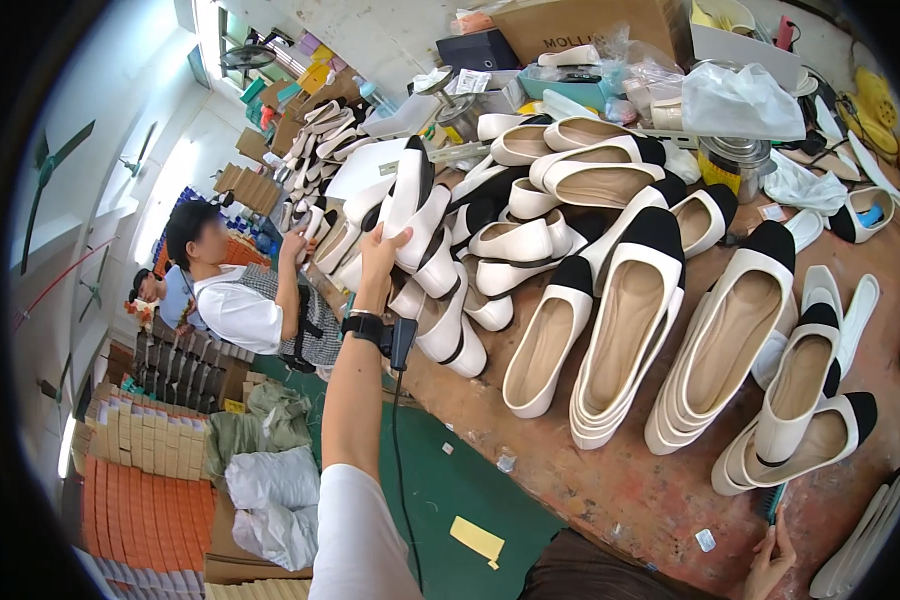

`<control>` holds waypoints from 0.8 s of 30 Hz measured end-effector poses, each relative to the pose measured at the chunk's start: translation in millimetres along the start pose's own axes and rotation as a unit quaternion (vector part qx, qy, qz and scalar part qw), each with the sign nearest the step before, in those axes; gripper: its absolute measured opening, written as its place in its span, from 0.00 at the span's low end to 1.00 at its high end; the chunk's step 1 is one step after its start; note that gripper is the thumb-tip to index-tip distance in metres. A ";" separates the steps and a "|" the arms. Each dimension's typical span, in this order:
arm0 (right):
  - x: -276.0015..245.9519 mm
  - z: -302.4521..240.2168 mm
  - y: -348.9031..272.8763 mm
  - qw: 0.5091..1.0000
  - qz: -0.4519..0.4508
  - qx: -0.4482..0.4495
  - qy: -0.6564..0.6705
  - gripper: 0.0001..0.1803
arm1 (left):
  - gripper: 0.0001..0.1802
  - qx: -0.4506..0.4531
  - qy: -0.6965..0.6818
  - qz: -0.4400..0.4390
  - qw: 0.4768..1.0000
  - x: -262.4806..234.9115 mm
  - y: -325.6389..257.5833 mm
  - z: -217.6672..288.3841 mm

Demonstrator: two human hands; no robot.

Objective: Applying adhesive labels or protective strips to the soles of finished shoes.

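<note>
My left arm reaches out across the bench, and my left hand (385, 252) is closed on a white flat shoe (404, 200) with a dark sole, beside a heap of similar shoes. My right hand (770, 562), low at the right edge of the bench, grips a thin teal tool (774, 503) that looks like a small brush; its tip lies near a white shoe (738, 470) with a black toe. Nested stacks of white, black-toed flats (625, 330) stand in a row between my hands. A black band with a small box (375, 330) and a cord sits on my left wrist.
Metal cans (735, 160), a plastic bag (742, 100) and cartons (590, 35) crowd the back of the bench. A co-worker (235, 295) works farther along on the left. Orange stacks (145, 515) and white sacks (273, 505) are on the floor side.
</note>
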State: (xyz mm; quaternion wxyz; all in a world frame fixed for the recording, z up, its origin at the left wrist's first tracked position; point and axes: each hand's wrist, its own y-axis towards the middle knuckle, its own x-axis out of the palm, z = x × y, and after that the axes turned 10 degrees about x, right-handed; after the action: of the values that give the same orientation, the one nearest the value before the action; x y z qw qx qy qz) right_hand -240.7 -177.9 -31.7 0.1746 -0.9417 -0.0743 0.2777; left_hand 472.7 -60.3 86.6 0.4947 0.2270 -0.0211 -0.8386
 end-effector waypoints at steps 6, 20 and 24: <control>1.5 6.4 2.6 0.999 0.028 -0.029 -0.005 0.13 | 0.21 -0.007 -0.143 0.009 0.990 -17.2 -10.9 -21.2; 4.1 4.0 2.8 0.998 0.030 -0.045 -0.019 0.12 | 0.24 -0.073 -0.388 0.082 0.915 -40.8 -34.8 -67.1; 5.3 4.4 4.0 0.998 0.035 -0.044 -0.016 0.13 | 0.23 -0.065 -0.350 0.087 0.930 -23.9 -34.6 -56.6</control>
State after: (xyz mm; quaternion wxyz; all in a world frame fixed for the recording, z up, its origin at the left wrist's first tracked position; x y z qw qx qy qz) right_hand -238.5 -179.1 -39.3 0.1215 -0.9461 -0.0561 0.2950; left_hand 476.8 -11.8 35.5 0.5408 -0.1160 -0.1584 -0.8180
